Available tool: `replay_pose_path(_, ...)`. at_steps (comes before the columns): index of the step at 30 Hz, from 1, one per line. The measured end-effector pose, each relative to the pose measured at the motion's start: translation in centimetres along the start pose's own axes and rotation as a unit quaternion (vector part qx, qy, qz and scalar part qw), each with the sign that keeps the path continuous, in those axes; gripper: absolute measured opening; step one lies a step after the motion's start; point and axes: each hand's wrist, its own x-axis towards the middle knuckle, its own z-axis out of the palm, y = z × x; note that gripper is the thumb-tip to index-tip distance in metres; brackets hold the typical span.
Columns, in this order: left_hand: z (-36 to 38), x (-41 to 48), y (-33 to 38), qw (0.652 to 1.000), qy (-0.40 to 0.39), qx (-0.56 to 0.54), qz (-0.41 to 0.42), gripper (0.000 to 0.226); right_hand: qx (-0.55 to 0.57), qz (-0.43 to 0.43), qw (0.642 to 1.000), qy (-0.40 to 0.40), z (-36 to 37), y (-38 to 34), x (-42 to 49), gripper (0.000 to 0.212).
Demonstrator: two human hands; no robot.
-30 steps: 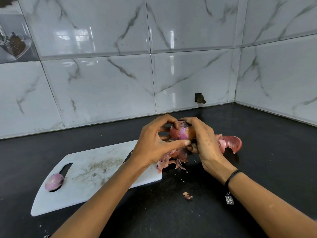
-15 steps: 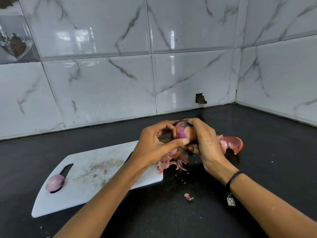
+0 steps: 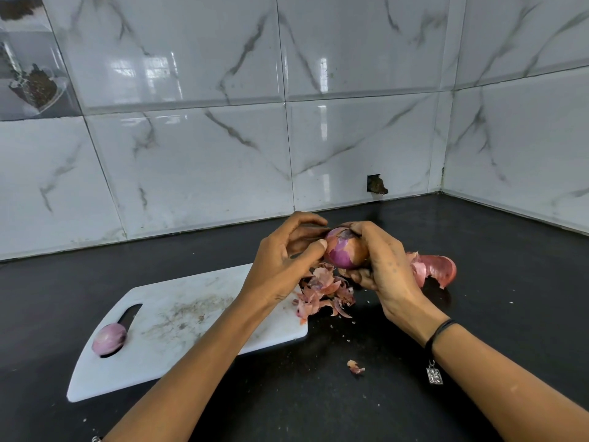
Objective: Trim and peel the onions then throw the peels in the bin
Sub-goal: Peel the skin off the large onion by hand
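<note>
A person holds a partly peeled onion (image 3: 345, 252) above the black tabletop (image 3: 497, 330), a little right of the frame's centre. The right hand (image 3: 387, 269) wraps around the onion from the right, fingers curled over its top and under its base, grasping it firmly. The left hand (image 3: 280, 263) meets it from the left, with the thumb tip pressed against the skin and the other fingers curled behind the onion's upper end, so both hands grip the same bulb. Patches of purple flesh show between strips of brown skin. Directly below the hands, a pile of peels (image 3: 325, 296) lies across the right corner of a white cutting board (image 3: 178, 330) and spills onto the tabletop. A second onion, peeled (image 3: 109, 338), sits at the board's handle slot in the lower left. A large reddish peel piece (image 3: 438, 269) lies on the tabletop just right of the right hand, and a small scrap (image 3: 355, 366) lies nearer the bottom centre. A dark bracelet (image 3: 438, 333) with a metal charm circles the right wrist. White marbled tiles (image 3: 191, 154) fill the upper frame.
</note>
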Motion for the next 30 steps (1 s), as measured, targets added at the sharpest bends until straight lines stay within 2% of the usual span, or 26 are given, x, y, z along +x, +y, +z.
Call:
replay_pose_path(3,0.18,0.11,0.01,0.999,-0.018,0.021,0.025,0.026,0.002,-0.002,1.000,0.001,0.02,-0.08,-0.09,0.022)
replay_pose_path(11,0.36,0.31,-0.06,1.000,-0.018,0.005,0.002,0.026,0.007,0.008,1.000,0.006,0.14,-0.11,-0.12,0.023)
replay_pose_path(16,0.19,0.36,-0.16,1.000,-0.005,-0.011,-0.026,0.019,-0.001,0.016,1.000,0.003,0.29,-0.24,-0.36,0.027)
replay_pose_path(22,0.07,0.21,-0.14,1.000,0.004,0.000,-0.027,0.021,-0.015,0.010,1.000,-0.010,0.37,-0.24,-0.47,0.028)
replay_pose_path(26,-0.02,0.05,0.11,1.000,-0.007,-0.006,-0.030,0.012,-0.024,0.004,1.000,-0.016,0.27,-0.06,-0.42,0.027)
replay_pose_path(30,-0.14,-0.03,0.22,0.999,-0.022,0.032,-0.021,0.023,-0.022,0.007,1.000,-0.018,0.17,-0.06,-0.34,0.029)
